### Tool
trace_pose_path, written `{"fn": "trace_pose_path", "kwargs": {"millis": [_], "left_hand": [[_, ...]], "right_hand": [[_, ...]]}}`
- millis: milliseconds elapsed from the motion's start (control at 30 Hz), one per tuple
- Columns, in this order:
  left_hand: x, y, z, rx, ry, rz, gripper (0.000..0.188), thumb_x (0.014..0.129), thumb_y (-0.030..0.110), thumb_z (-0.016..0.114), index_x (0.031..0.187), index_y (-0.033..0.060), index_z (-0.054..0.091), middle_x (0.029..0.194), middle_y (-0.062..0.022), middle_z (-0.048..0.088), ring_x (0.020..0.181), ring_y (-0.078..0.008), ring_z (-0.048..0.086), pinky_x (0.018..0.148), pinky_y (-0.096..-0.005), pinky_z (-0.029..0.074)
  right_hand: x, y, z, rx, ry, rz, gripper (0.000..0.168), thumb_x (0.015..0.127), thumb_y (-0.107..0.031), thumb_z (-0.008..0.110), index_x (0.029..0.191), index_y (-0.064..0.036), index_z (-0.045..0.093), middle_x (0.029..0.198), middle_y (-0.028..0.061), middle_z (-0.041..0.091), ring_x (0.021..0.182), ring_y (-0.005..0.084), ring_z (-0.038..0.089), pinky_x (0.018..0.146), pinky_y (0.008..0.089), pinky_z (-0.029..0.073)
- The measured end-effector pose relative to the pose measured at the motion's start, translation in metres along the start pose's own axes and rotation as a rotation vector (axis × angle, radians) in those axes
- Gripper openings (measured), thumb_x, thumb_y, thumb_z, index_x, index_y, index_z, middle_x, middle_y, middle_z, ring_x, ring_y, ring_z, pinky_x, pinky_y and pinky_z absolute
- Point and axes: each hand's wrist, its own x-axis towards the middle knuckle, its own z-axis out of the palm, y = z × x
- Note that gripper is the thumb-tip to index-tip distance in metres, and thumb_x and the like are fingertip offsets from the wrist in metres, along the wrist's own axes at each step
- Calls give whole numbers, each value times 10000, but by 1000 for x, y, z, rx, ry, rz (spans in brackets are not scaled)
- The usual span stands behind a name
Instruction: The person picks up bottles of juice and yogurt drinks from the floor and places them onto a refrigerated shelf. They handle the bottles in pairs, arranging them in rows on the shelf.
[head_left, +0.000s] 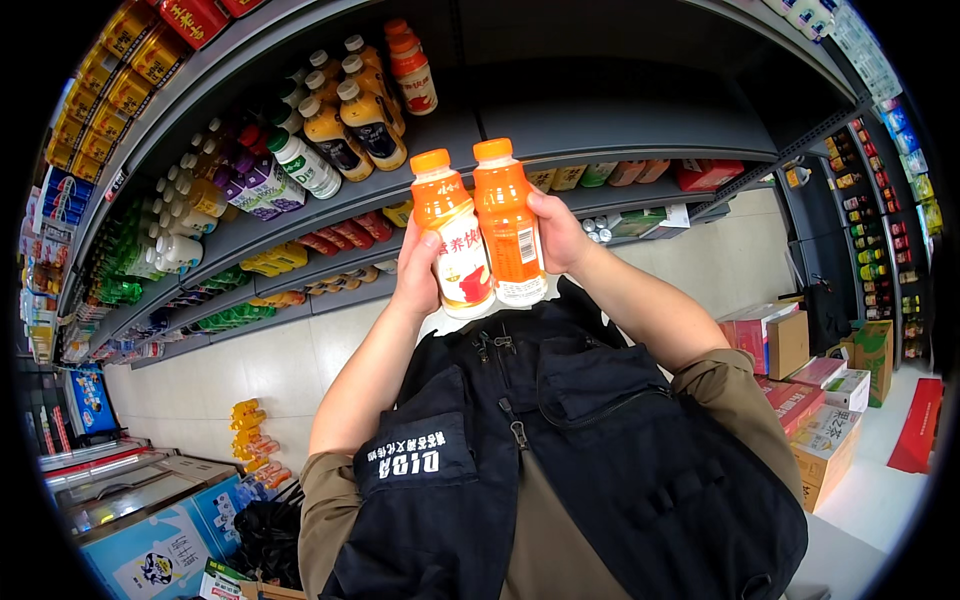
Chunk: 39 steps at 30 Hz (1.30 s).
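Observation:
My left hand grips an orange-capped plastic drink bottle, its label with red fruit artwork facing me. A second orange-capped bottle is in my right hand, turned so that its barcode side shows. The two bottles stand side by side, nearly touching, in front of my chest and before the shelf edge. Beyond them, similar orange-capped bottles stand in a row on the dark shelf. Beside that row are yellow bottles with white caps.
Further left on the shelf stand a green-capped white bottle and purple cartons. Lower shelves hold red packs and other drinks. Cardboard cartons are stacked on the floor at right. A chest freezer stands at lower left.

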Motion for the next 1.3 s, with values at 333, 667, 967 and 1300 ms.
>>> {"fn": "trace_pose_path", "kwargs": {"millis": [333, 667, 967, 1300], "left_hand": [[1, 1, 1, 6, 8, -3, 649, 933, 358, 539, 1467, 67, 316, 1367, -162, 535, 1235, -287, 576, 1040, -432, 481], [4, 0, 1, 5, 16, 20, 638, 936, 351, 529, 1467, 69, 315, 1369, -156, 531, 1234, -283, 575, 1040, -433, 480], [21, 8, -1, -62, -26, -1, 562, 960, 264, 470, 1468, 77, 316, 1376, -155, 523, 1224, -266, 573, 1034, -404, 472], [22, 10, 6, -31, 6, -8, 589, 932, 339, 530, 1431, 82, 349, 1323, -148, 556, 1196, -286, 598, 1011, -440, 506]], "right_hand": [[2, -1, -4, 1, -5, 11, 582, 953, -324, 531, 1455, -83, 363, 1352, 140, 550, 1211, 274, 593, 1036, 452, 487], [4, -2, -3, 12, 4, 18, 558, 962, -333, 517, 1439, -77, 381, 1343, 141, 559, 1208, 275, 595, 1033, 445, 489], [16, -23, 1, -24, -33, 33, 518, 987, -387, 490, 1391, -68, 436, 1332, 139, 576, 1195, 272, 605, 1030, 441, 488], [16, -23, 0, -1, -27, 42, 530, 987, -390, 484, 1396, -56, 435, 1316, 150, 588, 1187, 274, 611, 1026, 437, 493]]}}
